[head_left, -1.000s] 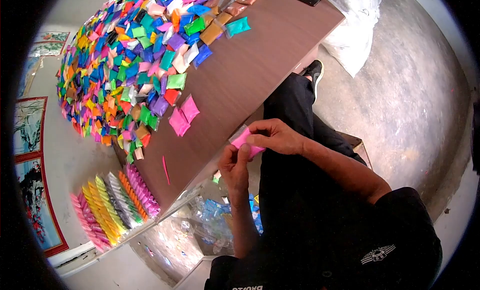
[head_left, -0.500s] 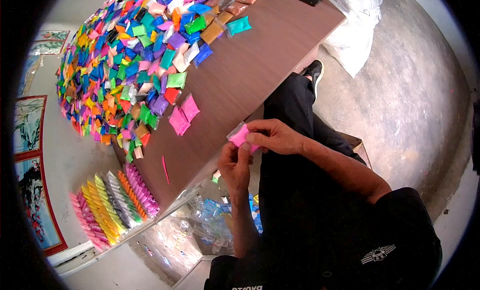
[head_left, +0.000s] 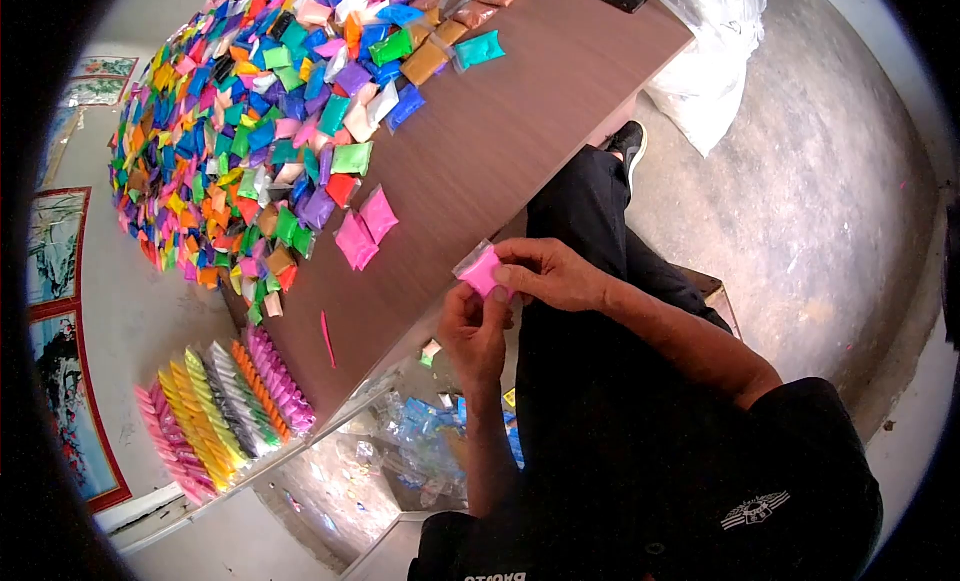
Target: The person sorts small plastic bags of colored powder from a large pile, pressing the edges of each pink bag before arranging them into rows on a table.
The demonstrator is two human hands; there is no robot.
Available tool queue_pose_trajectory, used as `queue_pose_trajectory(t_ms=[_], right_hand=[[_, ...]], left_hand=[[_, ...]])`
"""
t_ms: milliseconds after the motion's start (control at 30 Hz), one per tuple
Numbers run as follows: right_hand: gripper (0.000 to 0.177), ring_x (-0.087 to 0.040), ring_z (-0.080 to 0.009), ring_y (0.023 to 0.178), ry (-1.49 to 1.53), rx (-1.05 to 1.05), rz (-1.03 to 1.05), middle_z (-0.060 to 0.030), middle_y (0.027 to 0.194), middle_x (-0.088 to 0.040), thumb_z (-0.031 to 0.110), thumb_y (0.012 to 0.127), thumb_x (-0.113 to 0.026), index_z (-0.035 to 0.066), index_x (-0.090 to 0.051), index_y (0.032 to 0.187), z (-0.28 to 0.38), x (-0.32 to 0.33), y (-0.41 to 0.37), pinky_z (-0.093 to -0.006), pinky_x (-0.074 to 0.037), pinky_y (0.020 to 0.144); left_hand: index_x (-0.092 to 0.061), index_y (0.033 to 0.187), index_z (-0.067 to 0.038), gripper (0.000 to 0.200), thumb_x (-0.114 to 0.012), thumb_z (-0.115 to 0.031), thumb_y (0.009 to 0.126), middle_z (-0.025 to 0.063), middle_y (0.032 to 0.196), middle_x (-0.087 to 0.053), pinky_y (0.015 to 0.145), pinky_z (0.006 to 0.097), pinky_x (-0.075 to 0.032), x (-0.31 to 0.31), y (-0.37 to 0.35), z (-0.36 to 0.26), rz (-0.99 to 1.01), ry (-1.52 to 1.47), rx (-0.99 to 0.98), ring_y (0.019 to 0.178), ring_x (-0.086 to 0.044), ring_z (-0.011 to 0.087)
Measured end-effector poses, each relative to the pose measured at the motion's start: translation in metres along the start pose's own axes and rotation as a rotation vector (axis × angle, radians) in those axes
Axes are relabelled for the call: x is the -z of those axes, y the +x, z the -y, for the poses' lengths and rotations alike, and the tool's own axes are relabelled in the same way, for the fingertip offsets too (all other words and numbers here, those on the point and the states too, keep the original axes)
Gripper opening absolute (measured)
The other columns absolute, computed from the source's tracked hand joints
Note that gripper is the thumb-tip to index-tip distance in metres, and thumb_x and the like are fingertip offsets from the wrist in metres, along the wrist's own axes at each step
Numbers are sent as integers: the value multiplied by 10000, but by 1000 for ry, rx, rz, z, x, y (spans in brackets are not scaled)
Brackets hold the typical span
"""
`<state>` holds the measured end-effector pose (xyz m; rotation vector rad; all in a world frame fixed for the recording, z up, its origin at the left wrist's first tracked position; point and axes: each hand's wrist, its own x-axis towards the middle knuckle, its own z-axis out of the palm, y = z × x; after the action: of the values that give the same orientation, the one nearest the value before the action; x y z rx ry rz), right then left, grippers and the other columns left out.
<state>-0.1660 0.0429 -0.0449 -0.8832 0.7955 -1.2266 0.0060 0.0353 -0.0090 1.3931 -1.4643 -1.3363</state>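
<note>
Just off the table's edge, above my lap, a small clear packet of pink clay-like filling (head_left: pixel 482 271) is held between both hands. My left hand (head_left: pixel 474 333) pinches its lower edge, thumb on top. From the other side, my right hand (head_left: pixel 550 273) grips it with thumb and fingers. The packet's clear end points toward the table. On the tabletop near my hands lie two similar pink packets (head_left: pixel 366 227), side by side. Farther left rests a thin pink stick-like tool (head_left: pixel 328 339).
A large heap of multicoloured packets (head_left: pixel 250 131) covers the table's (head_left: pixel 500 111) far side. Twisted strips of coloured packets (head_left: pixel 225 411) lie at its left end. Below is a bin of clear and blue wrappers (head_left: pixel 430 431). A white plastic sack (head_left: pixel 705 81) stands at right.
My hands stay in nearly the same place on the pink packet, which has tilted slightly. The left fingers have shifted a little. The view has moved slightly.
</note>
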Motion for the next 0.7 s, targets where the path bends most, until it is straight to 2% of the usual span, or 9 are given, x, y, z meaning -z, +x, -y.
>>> queue_pose_trajectory(t_ms=[133, 200, 300, 367, 433, 533, 600, 633, 700], right_hand=[[227, -560, -66, 799, -39, 16, -26, 7, 894, -635, 213, 1018, -619, 29, -669, 1141, -4, 2, 0, -253, -464, 660], [225, -557, -65, 790, -43, 3, -24, 8, 886, -635, 214, 1017, -622, 29, -674, 1133, -4, 4, -2, -253, -463, 662], [233, -560, -52, 786, -22, 7, 3, 13, 902, -635, 197, 1013, -631, 22, -672, 1162, -6, 2, -1, -239, -474, 674], [252, -567, -41, 791, 1, 27, 24, 17, 927, -636, 179, 1010, -637, 15, -663, 1199, -5, 1, 0, -225, -487, 684], [224, -559, -62, 779, -46, 22, -29, 17, 870, -641, 209, 992, -646, 23, -694, 1109, -3, -3, 0, -259, -472, 689], [242, -572, -59, 793, -165, 66, -96, 19, 869, -645, 213, 986, -649, 7, -697, 1103, -7, 1, 0, -255, -480, 696], [238, -578, -58, 795, -122, 15, -115, 17, 873, -649, 203, 984, -655, -1, -699, 1097, -2, -3, -2, -251, -483, 696], [234, -584, -56, 796, -69, -39, -160, 15, 878, -653, 194, 983, -660, -10, -700, 1090, 3, -6, -2, -248, -487, 695], [225, -590, -56, 800, -113, -13, -187, 11, 882, -656, 182, 982, -664, -15, -701, 1086, 16, -11, 0, -243, -491, 698]], left_hand=[[-652, 1103, 6, 239, -711, -176, 959, 43, 841, -673, 641, 251, -487, -1, 0, -4, 43, 2, -19, 705, -594, 99], [-671, 1041, 5, 213, -694, -195, 969, 35, 828, -663, 654, 252, -478, -2, 0, -6, -31, -70, -33, 710, -589, 105], [-682, 984, 11, 207, -667, -195, 985, 28, 820, -654, 665, 253, -471, 5, 4, -3, -8, -10, -66, 722, -585, 107], [-684, 986, 14, 201, -674, -187, 986, 16, 808, -654, 663, 239, -472, 9, 6, 6, -13, -12, -91, 722, -583, 86], [-687, 988, 17, 196, -680, -179, 986, 5, 796, -653, 661, 225, -473, 13, 6, 11, -20, -18, -115, 722, -581, 66], [-689, 1007, 12, 186, -684, -173, 983, -6, 812, -651, 676, 223, -469, 14, 7, 9, 31, 6, -114, 740, -575, 57], [-693, 1021, 4, 179, -695, -169, 973, -11, 833, -654, 700, 225, -477, 12, 6, 3, 79, -104, -38, 772, -581, 56], [-693, 1021, 4, 179, -695, -169, 973, -11, 833, -654, 700, 225, -477, 13, 6, -1, 55, -113, -49, 772, -581, 56], [-698, 1038, -6, 184, -707, -174, 964, -9, 870, -668, 727, 230, -491, 16, 6, -6, -80, 0, -63, 804, -594, 63]])
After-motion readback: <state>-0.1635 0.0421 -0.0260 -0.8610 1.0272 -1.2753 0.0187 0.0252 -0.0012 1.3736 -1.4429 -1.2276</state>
